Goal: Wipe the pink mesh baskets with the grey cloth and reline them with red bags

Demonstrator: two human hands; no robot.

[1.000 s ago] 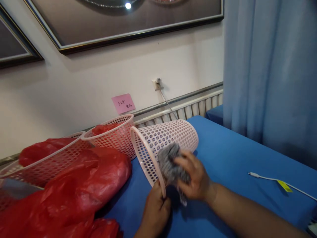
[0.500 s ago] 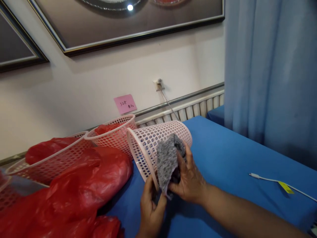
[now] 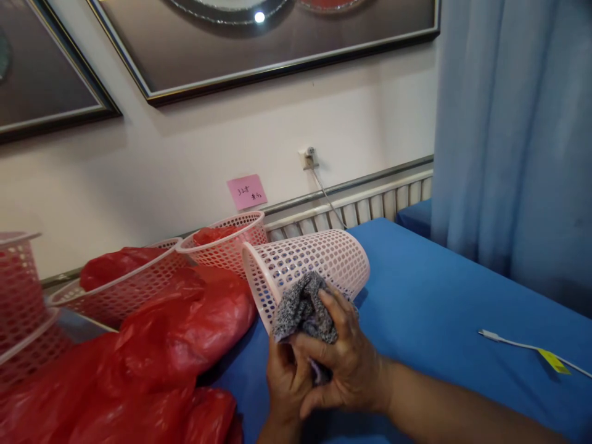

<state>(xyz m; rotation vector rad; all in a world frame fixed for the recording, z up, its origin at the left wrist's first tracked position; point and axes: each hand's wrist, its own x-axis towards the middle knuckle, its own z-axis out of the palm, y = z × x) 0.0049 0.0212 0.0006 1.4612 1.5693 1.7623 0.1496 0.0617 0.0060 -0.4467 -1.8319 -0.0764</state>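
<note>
A pale pink perforated plastic basket (image 3: 319, 256) lies on its side on the blue-covered surface, its wide mouth toward the left. My left hand (image 3: 284, 385) is closed at the lower rim of the basket, its fingertips partly hidden by the cloth. Bunched in my right hand (image 3: 354, 364) is a speckled grey cloth (image 3: 305, 305), pressed against the near side of the basket by the rim. The two hands overlap or touch below the cloth.
Red plastic bags (image 3: 185, 333) heap at the left. Behind them stand pink baskets (image 3: 222, 246) with red plastic inside. A white cable (image 3: 513, 339) with a yellow tag lies at right. A radiator (image 3: 361, 209) runs along the wall; a blue curtain (image 3: 513, 135) hangs at right.
My right hand and the grey cloth have moved down and slightly left, closer to my left hand. The basket stays on its side. The view has shifted a little to the left.
</note>
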